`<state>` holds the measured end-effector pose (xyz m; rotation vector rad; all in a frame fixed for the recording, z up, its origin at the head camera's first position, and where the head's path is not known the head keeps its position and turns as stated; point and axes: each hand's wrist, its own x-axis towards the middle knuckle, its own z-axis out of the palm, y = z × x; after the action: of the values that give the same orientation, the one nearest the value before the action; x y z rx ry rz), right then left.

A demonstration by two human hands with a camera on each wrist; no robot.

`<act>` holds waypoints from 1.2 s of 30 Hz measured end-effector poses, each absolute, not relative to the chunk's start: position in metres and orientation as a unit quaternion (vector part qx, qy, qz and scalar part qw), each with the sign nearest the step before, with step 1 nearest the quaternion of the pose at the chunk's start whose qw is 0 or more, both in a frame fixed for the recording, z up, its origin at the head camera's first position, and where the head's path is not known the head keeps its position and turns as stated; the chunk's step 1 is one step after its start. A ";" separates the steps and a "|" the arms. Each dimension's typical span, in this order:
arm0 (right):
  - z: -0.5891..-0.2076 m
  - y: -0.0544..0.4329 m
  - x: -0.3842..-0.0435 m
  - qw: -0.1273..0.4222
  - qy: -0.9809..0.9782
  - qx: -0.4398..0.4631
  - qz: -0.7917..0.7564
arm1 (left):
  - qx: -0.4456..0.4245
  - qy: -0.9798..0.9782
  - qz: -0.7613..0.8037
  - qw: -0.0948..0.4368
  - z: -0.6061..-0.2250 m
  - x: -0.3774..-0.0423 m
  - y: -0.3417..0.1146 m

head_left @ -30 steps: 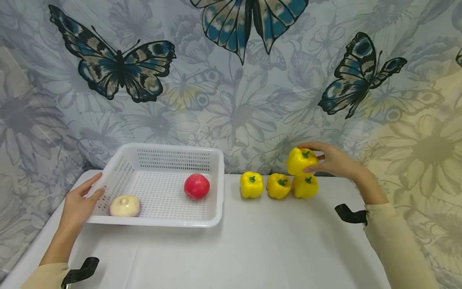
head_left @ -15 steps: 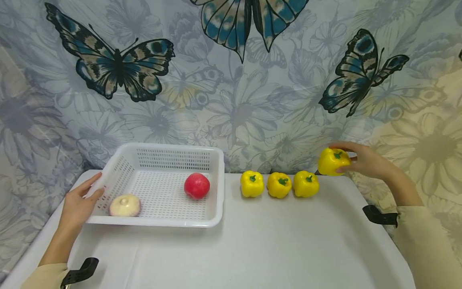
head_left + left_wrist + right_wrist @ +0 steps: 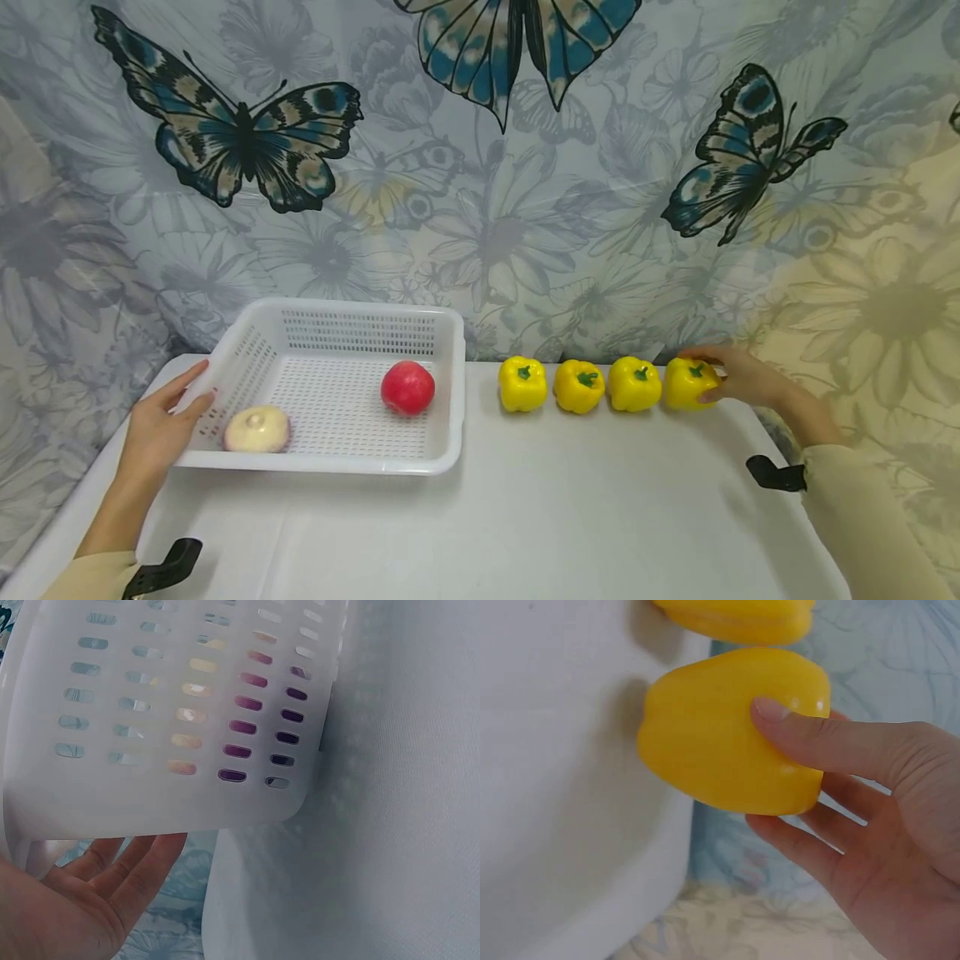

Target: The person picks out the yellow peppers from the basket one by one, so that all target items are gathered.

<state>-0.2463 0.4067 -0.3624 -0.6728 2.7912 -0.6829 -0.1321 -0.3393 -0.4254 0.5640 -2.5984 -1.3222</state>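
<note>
At the right end of a row of yellow bell peppers, my right hand point(image 3: 750, 382) grips the last bell pepper point(image 3: 688, 385). The right wrist view shows the thumb across this pepper point(image 3: 720, 742) and the fingers behind it, near the table's edge. My left hand point(image 3: 153, 429) holds the left rim of a white perforated basket point(image 3: 345, 462), thumb over the rim; the left wrist view shows its fingers point(image 3: 142, 881) bent beneath the edge. Inside the basket lie a flattened cream-and-purple onion-like vegetable point(image 3: 257, 429) at front left and a round red fruit or vegetable point(image 3: 408, 388) at right.
Three more bell peppers stand to the left of the held one: the near neighbour point(image 3: 634, 385), a middle pepper point(image 3: 579, 387) and a left pepper point(image 3: 522, 385). All are on a white-covered table point(image 3: 525, 517), against a butterfly-patterned backdrop point(image 3: 495, 225).
My right hand has carried the bell pepper from above the row, first right, then down to the table at the row's right end. The left hand stays at the basket.
</note>
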 end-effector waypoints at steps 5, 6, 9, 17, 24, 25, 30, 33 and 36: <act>-0.369 0.402 -0.250 0.106 0.939 -0.224 -0.237 | 0.197 -0.871 -0.441 0.089 -0.426 -0.133 -0.340; -0.370 0.402 -0.250 0.104 0.941 -0.224 -0.233 | 0.195 -0.868 -0.447 0.090 -0.426 -0.133 -0.340; -0.368 0.401 -0.251 0.101 0.941 -0.230 -0.228 | 0.188 -0.870 -0.446 0.092 -0.429 -0.135 -0.343; -0.368 0.403 -0.256 0.139 0.939 -0.217 -0.228 | 0.184 -0.874 -0.440 0.093 -0.429 -0.132 -0.340; -0.369 0.402 -0.259 0.141 0.937 -0.217 -0.235 | 0.191 -0.873 -0.438 0.094 -0.425 -0.129 -0.339; -0.370 0.402 -0.259 0.140 0.937 -0.217 -0.237 | 0.192 -0.872 -0.439 0.095 -0.425 -0.128 -0.339; -0.370 0.402 -0.257 0.132 0.937 -0.221 -0.235 | 0.186 -0.873 -0.441 0.094 -0.423 -0.128 -0.339; -0.370 0.402 -0.255 0.124 0.939 -0.221 -0.233 | 0.183 -0.870 -0.448 0.094 -0.423 -0.129 -0.338; -0.371 0.402 -0.253 0.121 0.939 -0.220 -0.236 | 0.191 -0.867 -0.451 0.094 -0.423 -0.130 -0.336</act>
<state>-0.2530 0.4018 -0.3710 -0.6437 2.7409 -0.6878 -0.1300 -0.3361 -0.4232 0.5661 -2.5728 -1.3371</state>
